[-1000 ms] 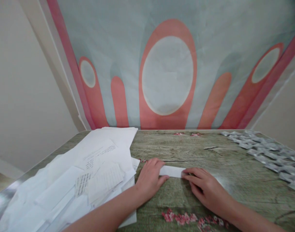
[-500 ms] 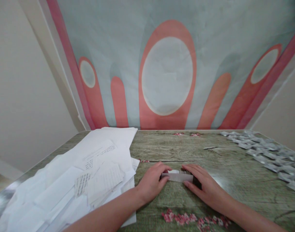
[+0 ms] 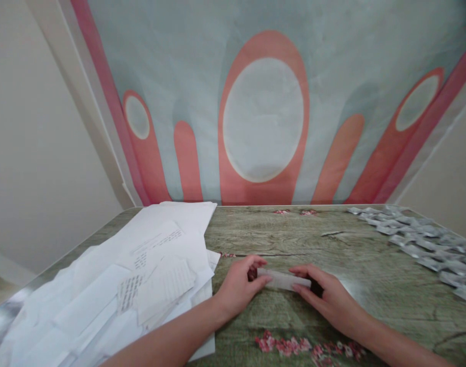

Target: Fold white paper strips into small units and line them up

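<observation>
Between my two hands is a narrow folded strip of white paper (image 3: 282,280), held level just over the wood-patterned table. Its left end is pinched by my left hand (image 3: 242,280), thumb in front and fingers curled behind. At the other end my right hand (image 3: 322,290) grips it the same way, thumb below and index finger along the top. Left of my left hand lies a spread pile of white paper sheets (image 3: 172,209), some with printed text.
Rows of folded silvery-grey paper pieces (image 3: 416,239) lie along the right side of the table (image 3: 256,229). A wall covering (image 3: 202,61) with red and white shapes rises behind the far edge. Pink flowers (image 3: 282,344) are printed on the tabletop.
The strip has tilted slightly, its right end a little lower, and its upper opening no longer shows. Both hands have shifted slightly; the paper piles are unchanged.
</observation>
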`<state>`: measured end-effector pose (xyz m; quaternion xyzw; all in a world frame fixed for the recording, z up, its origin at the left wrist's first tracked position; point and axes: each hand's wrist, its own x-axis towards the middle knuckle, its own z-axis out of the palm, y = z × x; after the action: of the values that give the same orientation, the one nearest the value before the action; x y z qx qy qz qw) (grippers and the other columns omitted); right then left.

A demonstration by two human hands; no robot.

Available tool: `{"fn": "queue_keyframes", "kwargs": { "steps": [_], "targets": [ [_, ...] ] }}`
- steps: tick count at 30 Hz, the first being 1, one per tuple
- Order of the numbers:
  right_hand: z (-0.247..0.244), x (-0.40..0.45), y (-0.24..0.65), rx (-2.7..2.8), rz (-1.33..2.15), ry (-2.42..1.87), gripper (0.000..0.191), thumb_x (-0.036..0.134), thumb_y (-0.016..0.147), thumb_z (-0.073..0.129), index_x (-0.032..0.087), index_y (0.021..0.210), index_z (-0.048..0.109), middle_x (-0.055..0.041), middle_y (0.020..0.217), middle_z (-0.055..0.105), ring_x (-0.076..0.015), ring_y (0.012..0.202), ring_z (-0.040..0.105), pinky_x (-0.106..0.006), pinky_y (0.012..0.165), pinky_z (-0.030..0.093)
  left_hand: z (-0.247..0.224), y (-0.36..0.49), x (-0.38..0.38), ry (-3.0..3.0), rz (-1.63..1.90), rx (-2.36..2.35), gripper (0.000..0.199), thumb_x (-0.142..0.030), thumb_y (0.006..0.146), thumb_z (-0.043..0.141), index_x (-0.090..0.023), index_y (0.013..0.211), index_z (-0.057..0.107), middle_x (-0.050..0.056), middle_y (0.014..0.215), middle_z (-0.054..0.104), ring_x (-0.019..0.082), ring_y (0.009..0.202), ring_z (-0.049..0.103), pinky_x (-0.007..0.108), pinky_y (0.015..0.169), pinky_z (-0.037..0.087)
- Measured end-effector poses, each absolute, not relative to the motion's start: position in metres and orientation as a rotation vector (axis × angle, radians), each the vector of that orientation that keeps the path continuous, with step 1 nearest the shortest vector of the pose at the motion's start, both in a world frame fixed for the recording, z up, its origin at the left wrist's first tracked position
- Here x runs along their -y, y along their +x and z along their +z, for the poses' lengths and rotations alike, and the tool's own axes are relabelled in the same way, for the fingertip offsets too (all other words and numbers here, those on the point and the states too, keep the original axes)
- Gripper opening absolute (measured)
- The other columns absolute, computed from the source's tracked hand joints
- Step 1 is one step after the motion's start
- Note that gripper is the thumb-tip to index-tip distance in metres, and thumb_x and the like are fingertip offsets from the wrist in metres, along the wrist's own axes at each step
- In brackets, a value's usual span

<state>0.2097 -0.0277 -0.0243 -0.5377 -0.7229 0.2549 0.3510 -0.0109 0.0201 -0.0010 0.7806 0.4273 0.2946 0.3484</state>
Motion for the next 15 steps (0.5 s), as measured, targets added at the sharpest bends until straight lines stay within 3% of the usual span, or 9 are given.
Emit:
{"fn": "queue_keyframes", "kwargs": {
  "steps": [2,4,15],
  "targets": [
    [-0.0219,0.0284,0.2085,1.867,0.672,-1.390,0.024,0.031,0.081,0.051,0.021,0.102,0.058,-0.0057,0.094,0.065,-0.0204,0.085,0.060,-0.033,0.076,0.048,-0.0028,-0.0106,-0.0213,2.013,0.734,-1.093,0.014,-0.026,0.079,0.057,-0.016,0.086,0.063,-0.001,0.069,0.057,0.013,0.062,0.049,0.022,0.059,0.039],
    [-0.0199,0.0288,0.2078,1.856,0.685,-1.396,0.025,0.033,0.082,0.050,0.021,0.102,0.058,-0.0058,0.094,0.065,-0.0207,0.085,0.060,-0.033,0.076,0.048,-0.0034,-0.0101,-0.0217,1.988,0.760,-1.072,0.013,-0.026,0.080,0.055,-0.016,0.082,0.064,-0.001,0.067,0.057,0.012,0.061,0.048,0.021,0.058,0.037],
    [-0.0171,0.0303,0.2112,1.837,0.700,-1.396,0.034,0.038,0.084,0.047,0.020,0.111,0.054,-0.0084,0.107,0.062,-0.0231,0.097,0.057,-0.036,0.085,0.045,-0.0111,-0.0093,-0.0250,1.734,0.823,-1.036,0.019,-0.026,0.076,0.059,-0.015,0.090,0.060,-0.003,0.063,0.050,0.011,0.059,0.046,0.021,0.055,0.035]
  ]
}}
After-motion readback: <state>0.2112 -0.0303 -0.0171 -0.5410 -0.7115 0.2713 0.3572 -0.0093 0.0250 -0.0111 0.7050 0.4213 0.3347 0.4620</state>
